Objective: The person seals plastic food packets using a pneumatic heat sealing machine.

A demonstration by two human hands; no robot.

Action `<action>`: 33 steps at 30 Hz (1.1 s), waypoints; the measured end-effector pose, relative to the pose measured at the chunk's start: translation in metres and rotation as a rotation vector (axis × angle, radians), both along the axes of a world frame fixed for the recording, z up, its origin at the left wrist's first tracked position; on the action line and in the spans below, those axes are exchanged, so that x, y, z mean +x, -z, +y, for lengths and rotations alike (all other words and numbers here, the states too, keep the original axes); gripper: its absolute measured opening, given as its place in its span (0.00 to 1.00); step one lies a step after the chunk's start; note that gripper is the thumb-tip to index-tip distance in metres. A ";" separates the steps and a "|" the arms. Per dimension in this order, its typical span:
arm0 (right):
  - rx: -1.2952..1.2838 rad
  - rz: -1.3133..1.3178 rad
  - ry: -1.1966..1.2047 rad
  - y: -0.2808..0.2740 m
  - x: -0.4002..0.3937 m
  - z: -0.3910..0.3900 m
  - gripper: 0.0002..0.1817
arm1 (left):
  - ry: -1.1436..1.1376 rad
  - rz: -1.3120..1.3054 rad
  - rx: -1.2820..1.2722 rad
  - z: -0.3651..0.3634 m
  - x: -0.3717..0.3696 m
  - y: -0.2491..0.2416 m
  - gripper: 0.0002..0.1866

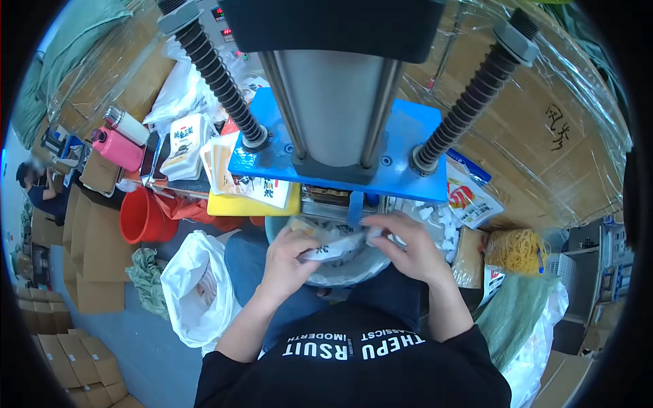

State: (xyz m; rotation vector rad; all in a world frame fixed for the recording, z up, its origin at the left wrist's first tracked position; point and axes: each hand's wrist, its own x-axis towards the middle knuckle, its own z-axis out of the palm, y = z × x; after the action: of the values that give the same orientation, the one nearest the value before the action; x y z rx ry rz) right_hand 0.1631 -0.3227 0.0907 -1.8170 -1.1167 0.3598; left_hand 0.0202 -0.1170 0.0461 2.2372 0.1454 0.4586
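Note:
Just in front of the blue press plate (408,129), both hands are over a basin (364,272) lined with clear plastic. My left hand (289,262) has its thumb and fingers closed on one end of a printed plastic pouch (333,249). At the pouch's other end is my right hand (407,246), its fingers pinched together on a small edge of plastic. The pouch lies stretched between the hands, below a blue strip (355,207) under the press. A yellow block (253,205) sits to the left of the press opening.
Printed pouches (183,146), a pink bottle (117,149) and a red bucket (146,216) are at the left. A white bag (197,292) stands on the floor. Yellow rubber bands (515,251) lie right. Spring posts (469,95) flank the press. Another person (46,190) is far left.

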 end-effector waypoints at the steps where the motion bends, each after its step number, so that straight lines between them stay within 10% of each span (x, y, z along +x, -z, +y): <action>1: 0.003 -0.002 0.003 0.002 -0.003 0.004 0.12 | 0.003 -0.002 0.003 -0.003 -0.001 -0.003 0.08; 8: 0.124 0.527 0.177 0.041 -0.029 0.009 0.19 | 0.113 0.401 -0.992 -0.023 -0.014 0.024 0.10; 18: -0.256 -0.343 0.603 0.086 0.017 -0.061 0.12 | -0.214 0.290 -1.310 -0.001 0.054 0.049 0.10; 21: -0.143 -0.207 0.676 0.086 0.018 -0.057 0.10 | -0.151 0.327 -1.197 0.010 0.045 0.054 0.09; 23: -0.117 0.054 0.734 0.077 0.024 -0.053 0.09 | -0.193 0.534 -0.620 0.036 0.042 0.006 0.10; 25: -0.091 0.129 0.746 0.065 0.028 -0.050 0.08 | -0.386 -0.136 0.239 0.077 0.028 0.020 0.15; 28: 0.011 -0.094 0.627 0.082 0.034 -0.053 0.06 | -0.209 -0.071 0.614 0.087 0.007 0.023 0.24; 33: 0.141 0.035 0.519 0.085 0.018 -0.043 0.04 | -0.261 -0.038 0.450 0.102 -0.003 0.047 0.13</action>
State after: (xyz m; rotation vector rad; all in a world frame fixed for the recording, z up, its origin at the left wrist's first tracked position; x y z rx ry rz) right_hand 0.1810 -0.3657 0.0060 -1.8850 -0.5950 0.0048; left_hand 0.0176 -0.0151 -0.0010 2.6603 0.3465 0.7328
